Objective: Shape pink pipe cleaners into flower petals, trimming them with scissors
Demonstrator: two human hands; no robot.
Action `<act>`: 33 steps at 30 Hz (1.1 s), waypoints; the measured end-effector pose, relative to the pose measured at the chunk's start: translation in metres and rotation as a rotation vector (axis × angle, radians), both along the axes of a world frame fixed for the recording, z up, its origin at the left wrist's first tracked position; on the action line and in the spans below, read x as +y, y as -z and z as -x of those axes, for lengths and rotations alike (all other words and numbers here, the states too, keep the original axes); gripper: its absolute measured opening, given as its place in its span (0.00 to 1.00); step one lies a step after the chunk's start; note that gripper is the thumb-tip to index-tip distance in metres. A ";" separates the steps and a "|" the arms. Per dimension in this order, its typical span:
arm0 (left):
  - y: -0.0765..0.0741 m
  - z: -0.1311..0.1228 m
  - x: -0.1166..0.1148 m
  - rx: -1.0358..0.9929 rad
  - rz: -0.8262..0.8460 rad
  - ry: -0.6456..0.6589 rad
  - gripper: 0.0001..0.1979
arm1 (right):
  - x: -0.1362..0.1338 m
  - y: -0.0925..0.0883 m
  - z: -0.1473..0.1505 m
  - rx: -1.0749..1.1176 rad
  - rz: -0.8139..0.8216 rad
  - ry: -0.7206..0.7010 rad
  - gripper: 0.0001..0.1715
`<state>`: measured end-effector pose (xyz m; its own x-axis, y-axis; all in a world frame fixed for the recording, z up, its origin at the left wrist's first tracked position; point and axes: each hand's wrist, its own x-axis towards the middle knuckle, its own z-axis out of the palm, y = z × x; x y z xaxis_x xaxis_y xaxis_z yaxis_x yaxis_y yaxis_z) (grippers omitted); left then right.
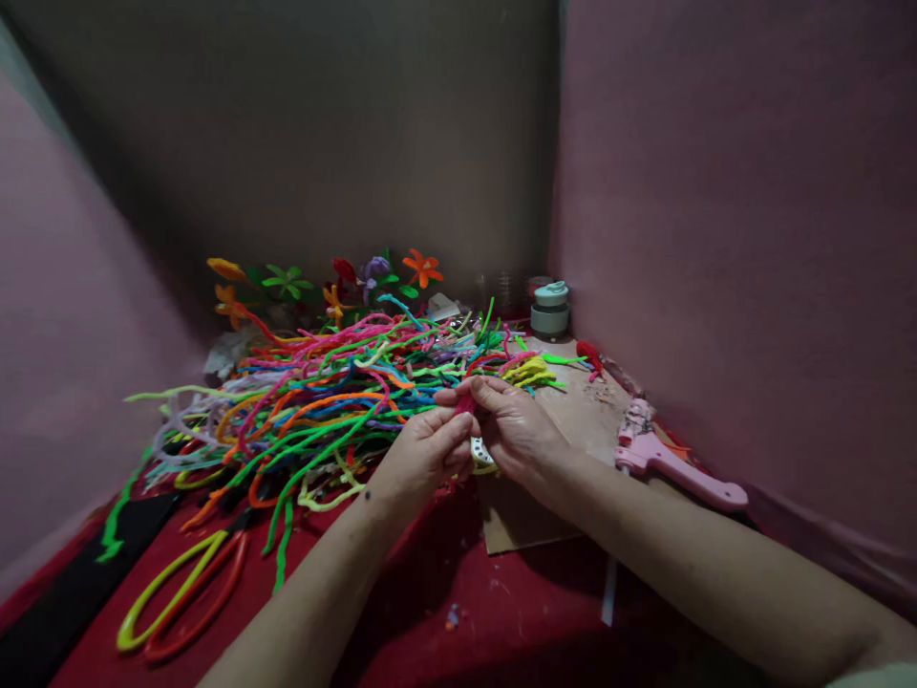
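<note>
Two bare forearms [322, 583] stretch up from the bottom edge, and the left hand [428, 449] and right hand [522, 430] both have their fingers [453, 428] pinched on a small dark-pink fuzzy piece [465, 401], held right in front of a huge messy heap of pipe cleaners [315, 392]. Yellow-and-red-handled scissors [217, 543] are lying on the red cloth [401, 602] off to the left, with a pink hot-glue gun [673, 466] over on the right. Fuzzy flowers [422, 269] stand out back, plus a lidded cup [549, 313] near the right wall [731, 239].

Corner craft workspace, indicated by multicoloured fuzzy stems [330, 397], a pink plastic glue gun [666, 461] and yellow-and-red-handled scissors [189, 590].
</note>
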<state>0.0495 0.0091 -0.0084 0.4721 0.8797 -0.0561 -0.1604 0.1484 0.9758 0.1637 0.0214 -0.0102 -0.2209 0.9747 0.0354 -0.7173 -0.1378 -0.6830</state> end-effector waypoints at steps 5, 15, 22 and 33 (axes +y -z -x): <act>0.000 0.002 0.002 -0.040 -0.022 -0.030 0.10 | -0.001 -0.001 -0.002 -0.058 -0.079 -0.023 0.13; -0.001 0.005 0.004 0.044 0.079 0.016 0.13 | 0.004 -0.003 -0.009 -0.217 -0.051 0.057 0.09; -0.015 0.019 0.010 0.139 0.025 -0.048 0.13 | 0.009 -0.010 -0.018 -0.186 -0.045 0.199 0.10; -0.009 0.015 0.007 0.180 0.109 -0.020 0.12 | 0.012 -0.004 -0.015 -0.165 -0.002 0.189 0.10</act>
<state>0.0342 0.0165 0.0003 0.4287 0.8727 -0.2336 0.0111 0.2534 0.9673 0.1787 0.0335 -0.0061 -0.0373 0.9992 0.0161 -0.6092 -0.0100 -0.7930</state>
